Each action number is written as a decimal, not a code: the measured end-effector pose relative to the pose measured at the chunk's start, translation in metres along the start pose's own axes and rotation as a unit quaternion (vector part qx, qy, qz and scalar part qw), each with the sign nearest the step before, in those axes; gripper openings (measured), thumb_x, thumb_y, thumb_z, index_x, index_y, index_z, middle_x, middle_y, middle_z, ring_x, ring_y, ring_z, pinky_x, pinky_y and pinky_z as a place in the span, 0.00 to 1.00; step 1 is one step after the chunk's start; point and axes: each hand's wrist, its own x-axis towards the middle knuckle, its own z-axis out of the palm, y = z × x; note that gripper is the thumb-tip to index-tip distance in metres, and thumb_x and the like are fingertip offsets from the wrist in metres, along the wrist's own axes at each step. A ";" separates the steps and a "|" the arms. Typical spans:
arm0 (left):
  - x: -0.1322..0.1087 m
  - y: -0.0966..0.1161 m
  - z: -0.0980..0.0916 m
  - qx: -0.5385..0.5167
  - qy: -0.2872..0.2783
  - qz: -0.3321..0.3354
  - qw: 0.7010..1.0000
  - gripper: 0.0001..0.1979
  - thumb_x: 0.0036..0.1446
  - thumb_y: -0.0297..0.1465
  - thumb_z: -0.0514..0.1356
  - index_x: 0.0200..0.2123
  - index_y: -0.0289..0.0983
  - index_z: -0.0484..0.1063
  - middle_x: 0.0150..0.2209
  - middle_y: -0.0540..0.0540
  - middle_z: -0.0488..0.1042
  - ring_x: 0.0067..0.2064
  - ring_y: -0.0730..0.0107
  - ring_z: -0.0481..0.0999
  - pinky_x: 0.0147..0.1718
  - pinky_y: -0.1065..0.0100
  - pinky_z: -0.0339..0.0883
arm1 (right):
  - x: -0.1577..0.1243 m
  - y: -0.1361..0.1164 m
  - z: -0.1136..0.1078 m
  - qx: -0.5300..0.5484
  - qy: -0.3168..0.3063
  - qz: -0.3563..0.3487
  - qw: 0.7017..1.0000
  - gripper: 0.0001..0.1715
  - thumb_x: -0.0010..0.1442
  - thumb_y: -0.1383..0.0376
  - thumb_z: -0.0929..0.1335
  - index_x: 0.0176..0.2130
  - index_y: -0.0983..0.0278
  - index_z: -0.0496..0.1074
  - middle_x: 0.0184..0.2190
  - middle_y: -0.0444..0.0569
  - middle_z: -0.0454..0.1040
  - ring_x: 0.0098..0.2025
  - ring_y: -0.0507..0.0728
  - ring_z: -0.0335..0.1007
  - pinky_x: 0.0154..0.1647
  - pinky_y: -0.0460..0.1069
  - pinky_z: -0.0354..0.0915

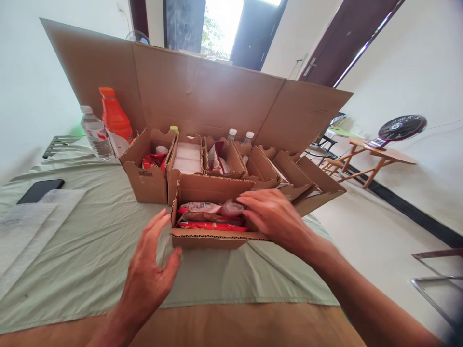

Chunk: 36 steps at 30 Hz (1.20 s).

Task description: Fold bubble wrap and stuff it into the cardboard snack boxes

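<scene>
A narrow open cardboard box (206, 243) stands in front of me, holding red and white snack packets (211, 225) laid flat. My left hand (150, 262) is beside the box's left end, thumb and fingers spread, with nothing in it. At the opposite end, my right hand (269, 212) reaches over the wall with its fingers closed at a clear plastic-wrapped bundle (231, 208). Its thumb is mostly hidden. Behind stands a row of similar cardboard boxes (146, 185); one has a red packet (155, 160), another a white bubble-wrapped block (187, 158).
A tall cardboard panel (206, 91) rises behind the boxes. To the left are an orange bottle (116, 118), a clear water bottle (96, 135), a black phone (40, 191) and bubble wrap (27, 231) on a green cloth (90, 260). A fan (401, 127) stands far right.
</scene>
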 end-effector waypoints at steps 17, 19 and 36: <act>0.000 -0.029 0.040 -0.201 -0.098 -0.216 0.950 0.30 0.60 0.43 0.63 0.61 0.37 0.64 0.58 0.36 0.73 0.63 0.48 0.70 0.62 0.48 0.63 | -0.066 -0.034 0.125 0.315 0.111 0.265 0.905 0.23 0.67 0.49 0.63 0.47 0.64 0.73 0.34 0.53 0.77 0.33 0.62 0.73 0.32 0.54 0.71; -0.006 -0.027 0.033 -0.194 -0.082 -0.221 0.952 0.31 0.59 0.44 0.63 0.61 0.37 0.65 0.58 0.36 0.73 0.63 0.47 0.69 0.63 0.47 0.62 | -0.068 -0.042 0.118 0.302 0.112 0.253 0.912 0.22 0.69 0.51 0.63 0.51 0.63 0.72 0.34 0.52 0.77 0.35 0.63 0.73 0.33 0.54 0.71; -0.022 0.022 -0.007 -0.177 -0.018 -0.189 0.966 0.29 0.61 0.43 0.64 0.62 0.39 0.67 0.61 0.39 0.72 0.67 0.47 0.65 0.67 0.48 0.58 | -0.086 -0.068 0.063 0.248 0.115 0.242 0.931 0.23 0.69 0.48 0.63 0.49 0.60 0.75 0.31 0.51 0.77 0.31 0.63 0.73 0.30 0.54 0.69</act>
